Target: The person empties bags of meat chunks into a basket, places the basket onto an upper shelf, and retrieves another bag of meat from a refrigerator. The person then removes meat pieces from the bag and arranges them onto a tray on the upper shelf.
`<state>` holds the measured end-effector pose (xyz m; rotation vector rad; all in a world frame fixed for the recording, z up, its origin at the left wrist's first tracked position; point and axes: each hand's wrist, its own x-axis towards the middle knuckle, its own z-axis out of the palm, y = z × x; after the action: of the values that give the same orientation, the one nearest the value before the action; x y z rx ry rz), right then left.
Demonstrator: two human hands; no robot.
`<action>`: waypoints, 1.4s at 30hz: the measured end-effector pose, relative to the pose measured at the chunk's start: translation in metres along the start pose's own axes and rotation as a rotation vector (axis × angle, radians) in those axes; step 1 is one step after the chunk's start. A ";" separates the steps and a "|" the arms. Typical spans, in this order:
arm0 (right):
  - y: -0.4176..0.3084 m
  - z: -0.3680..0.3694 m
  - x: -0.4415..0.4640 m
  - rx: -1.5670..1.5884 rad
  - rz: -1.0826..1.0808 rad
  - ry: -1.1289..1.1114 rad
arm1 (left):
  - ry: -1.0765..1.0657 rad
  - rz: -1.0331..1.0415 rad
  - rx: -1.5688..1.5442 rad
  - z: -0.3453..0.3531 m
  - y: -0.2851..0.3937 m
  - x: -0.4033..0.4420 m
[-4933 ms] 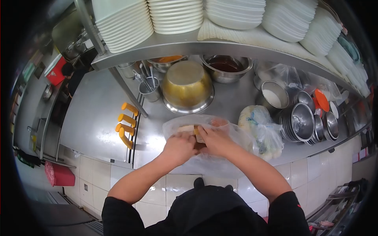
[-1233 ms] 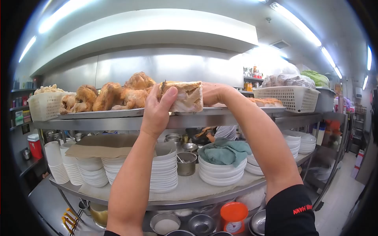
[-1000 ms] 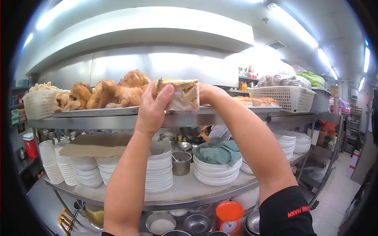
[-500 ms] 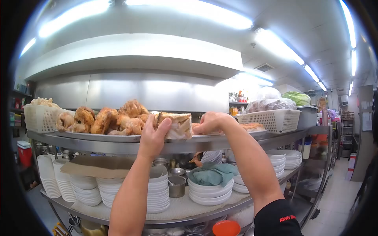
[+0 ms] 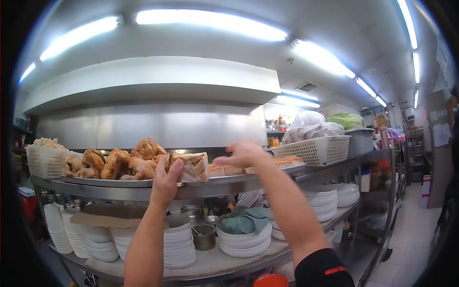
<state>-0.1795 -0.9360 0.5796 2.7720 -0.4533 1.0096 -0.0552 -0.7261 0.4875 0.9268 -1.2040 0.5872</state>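
A pale block of meat with a browned top (image 5: 194, 167) is at the front edge of the metal tray (image 5: 107, 182) on the upper shelf. My left hand (image 5: 166, 183) grips its left side, thumb in front. To the right of the block, my right hand (image 5: 242, 154) is raised over the tray, slightly blurred, fingers spread and holding nothing. Browned poultry pieces (image 5: 116, 164) are piled on the tray's left part. Light pieces with browned tops (image 5: 288, 161) lie along its right part, partly hidden by my right forearm.
White baskets stand at the left (image 5: 45, 161) and right (image 5: 322, 149) of the upper shelf, beside a grey tub (image 5: 359, 142). Below are stacked white bowls (image 5: 179, 246), a teal cloth (image 5: 244, 220) and a metal pot (image 5: 204, 237). Behind the shelf, a person's sleeve (image 5: 249, 198) shows.
My view has tilted up from the lower table to the upper shelf. Since the last second, my right hand has come away from the block and its fingers have spread; my left hand still holds the block.
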 end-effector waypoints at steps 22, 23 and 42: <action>0.106 0.033 -0.002 0.060 0.024 -0.039 | -0.009 -0.015 -0.094 0.007 0.000 -0.002; 0.109 0.044 0.000 0.069 0.012 0.013 | 0.043 -0.004 -0.100 0.007 -0.012 0.000; -0.058 0.039 0.026 0.114 0.000 -0.208 | -0.292 -0.255 1.226 0.036 0.031 0.037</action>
<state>-0.1177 -0.8970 0.5648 2.9936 -0.4352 0.7728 -0.0885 -0.7439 0.5341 2.2170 -0.8747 1.0220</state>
